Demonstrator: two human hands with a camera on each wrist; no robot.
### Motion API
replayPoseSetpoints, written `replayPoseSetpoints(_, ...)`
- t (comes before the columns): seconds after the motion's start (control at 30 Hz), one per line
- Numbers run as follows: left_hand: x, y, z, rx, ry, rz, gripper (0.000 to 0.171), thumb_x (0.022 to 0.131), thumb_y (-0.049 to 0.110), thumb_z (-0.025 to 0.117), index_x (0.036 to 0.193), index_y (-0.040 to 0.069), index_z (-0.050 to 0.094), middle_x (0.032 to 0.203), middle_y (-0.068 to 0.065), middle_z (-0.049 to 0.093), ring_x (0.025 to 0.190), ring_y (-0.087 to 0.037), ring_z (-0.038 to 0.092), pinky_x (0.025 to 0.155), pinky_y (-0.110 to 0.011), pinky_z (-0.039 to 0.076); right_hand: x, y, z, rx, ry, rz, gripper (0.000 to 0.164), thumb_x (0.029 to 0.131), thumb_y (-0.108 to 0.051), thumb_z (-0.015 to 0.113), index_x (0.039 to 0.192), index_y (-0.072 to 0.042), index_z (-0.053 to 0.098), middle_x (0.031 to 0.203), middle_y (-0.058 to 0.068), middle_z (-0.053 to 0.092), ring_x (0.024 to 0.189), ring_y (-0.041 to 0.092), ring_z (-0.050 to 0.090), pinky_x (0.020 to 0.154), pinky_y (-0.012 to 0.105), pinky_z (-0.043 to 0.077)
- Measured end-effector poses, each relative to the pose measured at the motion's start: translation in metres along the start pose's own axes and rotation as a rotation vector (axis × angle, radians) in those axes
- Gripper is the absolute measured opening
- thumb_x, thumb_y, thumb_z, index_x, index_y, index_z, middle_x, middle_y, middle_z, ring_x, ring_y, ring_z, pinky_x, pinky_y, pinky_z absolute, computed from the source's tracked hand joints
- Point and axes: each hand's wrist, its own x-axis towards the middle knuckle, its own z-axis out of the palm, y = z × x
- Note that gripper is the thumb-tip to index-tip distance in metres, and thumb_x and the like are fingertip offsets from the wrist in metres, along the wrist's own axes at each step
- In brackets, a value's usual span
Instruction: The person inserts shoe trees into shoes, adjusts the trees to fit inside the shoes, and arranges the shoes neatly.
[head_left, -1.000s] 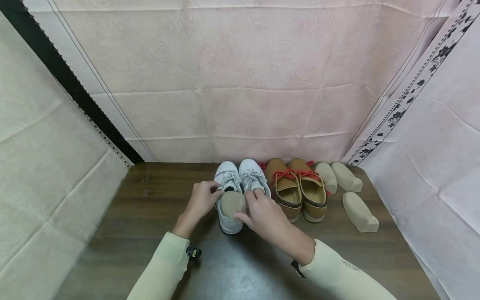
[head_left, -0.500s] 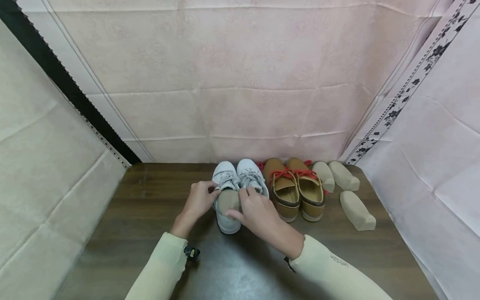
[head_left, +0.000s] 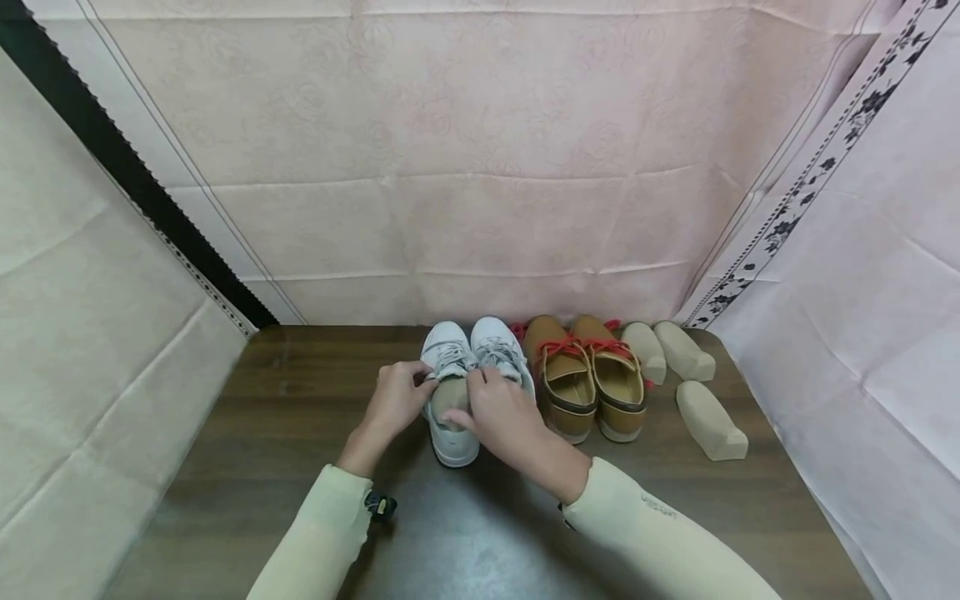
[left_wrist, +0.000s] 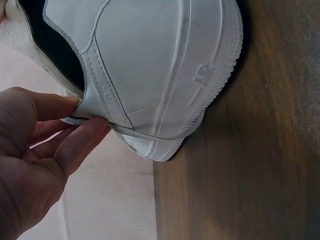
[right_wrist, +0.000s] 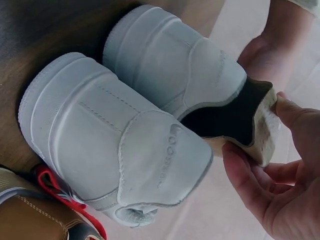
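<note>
Two white lace-up sneakers stand side by side, toes toward the back wall. My left hand (head_left: 392, 402) pinches the side edge of the left sneaker's (head_left: 455, 447) opening near the laces; the left wrist view shows thumb and fingers on that edge (left_wrist: 89, 111). My right hand (head_left: 510, 417) grips a beige, foot-shaped shoe insert (right_wrist: 267, 132) between thumb and fingers. The insert's front part is inside the left sneaker, and its back end sticks out of the opening. Partly behind my right hand is the right sneaker (head_left: 493, 337).
Brown shoes (head_left: 570, 404) with red laces stand close to the right of the sneakers. Several more beige inserts lie at the far right, one (head_left: 711, 421) nearer than the others. The wooden tabletop (head_left: 322, 358) meets a cloth-covered wall (head_left: 480, 225) behind the shoes.
My right hand has moved forward and slightly left, and the insert has sunk deeper into the left sneaker. My left hand keeps its pinch on the edge.
</note>
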Motion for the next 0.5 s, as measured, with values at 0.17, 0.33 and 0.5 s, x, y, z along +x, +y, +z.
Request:
replayPoseSetpoints(0.17,0.001,0.000,-0.001,-0.001,-0.007,-0.007,0.009,0.090,0.007,0.079,0.098,0.004,0.080,0.089,-0.009,0.077,0.081,-0.022,0.069,0.073,-0.041,0.058,0.002,-0.003,0.006,-0.019,0.005,0.009,0.070,0.085,-0.062,0.076,0.112,0.002,0.068,0.097,0.015,0.069,0.062,0.025,0.069,0.051,0.039,0.058)
replayPoseSetpoints(0.33,0.002,0.001,-0.001,0.002,-0.037,-0.023,0.010,0.091,0.008,0.077,0.100,0.004,0.079,0.090,-0.009,0.077,0.080,-0.021,0.067,0.071,-0.038,0.058,0.005,-0.003,0.013,-0.041,0.034,-0.001,0.065,0.084,-0.062,0.077,0.100,0.000,0.068,0.088,0.013,0.066,0.057,0.022,0.064,0.049,0.035,0.056)
replayPoseSetpoints(0.5,0.002,0.001,-0.001,0.004,-0.047,-0.042,0.010,0.092,0.009,0.077,0.100,0.005,0.079,0.092,-0.009,0.077,0.080,-0.020,0.067,0.070,-0.037,0.058,0.009,-0.001,0.016,-0.055,-0.002,-0.013,0.065,0.086,-0.064,0.073,0.100,-0.001,0.068,0.088,0.012,0.066,0.057,0.022,0.064,0.050,0.034,0.056)
